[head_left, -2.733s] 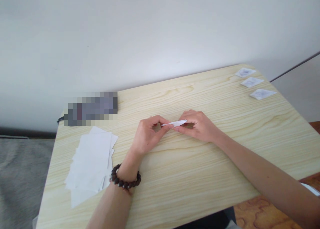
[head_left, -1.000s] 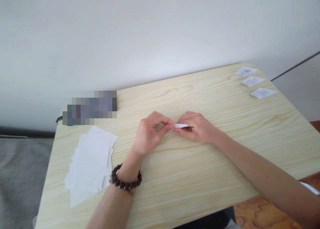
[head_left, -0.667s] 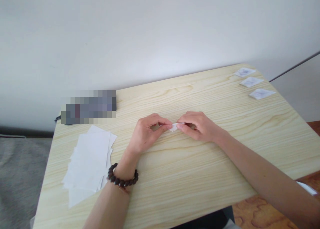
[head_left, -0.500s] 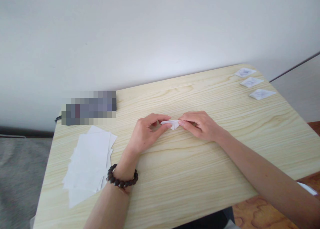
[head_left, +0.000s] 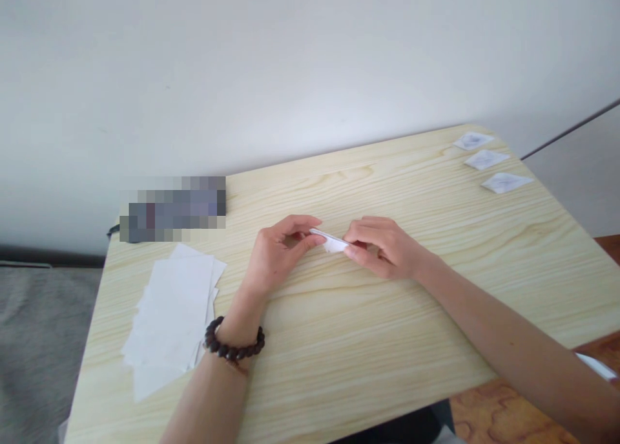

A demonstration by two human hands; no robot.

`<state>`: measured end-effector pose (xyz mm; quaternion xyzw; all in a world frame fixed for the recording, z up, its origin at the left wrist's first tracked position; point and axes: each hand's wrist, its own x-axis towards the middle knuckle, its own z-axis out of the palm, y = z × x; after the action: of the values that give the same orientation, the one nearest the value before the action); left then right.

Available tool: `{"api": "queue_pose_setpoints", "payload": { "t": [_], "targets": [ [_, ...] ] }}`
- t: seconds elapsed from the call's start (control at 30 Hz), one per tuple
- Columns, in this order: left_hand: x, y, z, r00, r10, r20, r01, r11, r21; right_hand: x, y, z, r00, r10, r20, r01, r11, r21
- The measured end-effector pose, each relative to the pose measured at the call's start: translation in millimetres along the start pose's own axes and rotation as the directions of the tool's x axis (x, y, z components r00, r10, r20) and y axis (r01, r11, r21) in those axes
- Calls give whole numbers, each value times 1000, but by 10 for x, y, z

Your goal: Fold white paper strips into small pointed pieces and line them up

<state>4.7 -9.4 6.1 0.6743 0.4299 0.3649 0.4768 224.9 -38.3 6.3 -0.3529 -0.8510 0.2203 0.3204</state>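
The left hand (head_left: 276, 253) and the right hand (head_left: 386, 245) pinch opposite ends of a folded paper (head_left: 333, 243) over the table's (head_left: 349, 340) middle; loose sheets (head_left: 177, 311) lie near its left edge.

Pale wood-grain counter (head_left: 339, 340), white wall (head_left: 300, 63)
Wall at twelve, grey surface (head_left: 43, 340) at eight, brown patterned floor (head_left: 489, 405) at five o'clock.

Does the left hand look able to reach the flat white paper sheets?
Probably yes: nothing covers or blocks the nearby flat white paper sheets, though the left hand pinches a folded white paper.
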Motion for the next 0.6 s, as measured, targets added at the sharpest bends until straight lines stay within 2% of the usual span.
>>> {"api": "queue_pose_setpoints", "payload": {
  "t": [0.13,0.33,0.47,0.6],
  "targets": [
    [-9,18,-10,998,-52,18,54,990,-129,-14,5,13,998,47,-48,-48,999,-19],
    [-26,61,6,998,-65,-19,62,989,-131,-14,9,45,994,66,-93,-68,997,-22],
    [-25,36,36,993,-71,92,89,972,-218,-13,-2,42,983,118,-140,-117,993,12],
    [-20,16,56,993,-33,116,50,988,-146,-13,-12,34,989,101,-107,-102,995,1]
  ]
}}
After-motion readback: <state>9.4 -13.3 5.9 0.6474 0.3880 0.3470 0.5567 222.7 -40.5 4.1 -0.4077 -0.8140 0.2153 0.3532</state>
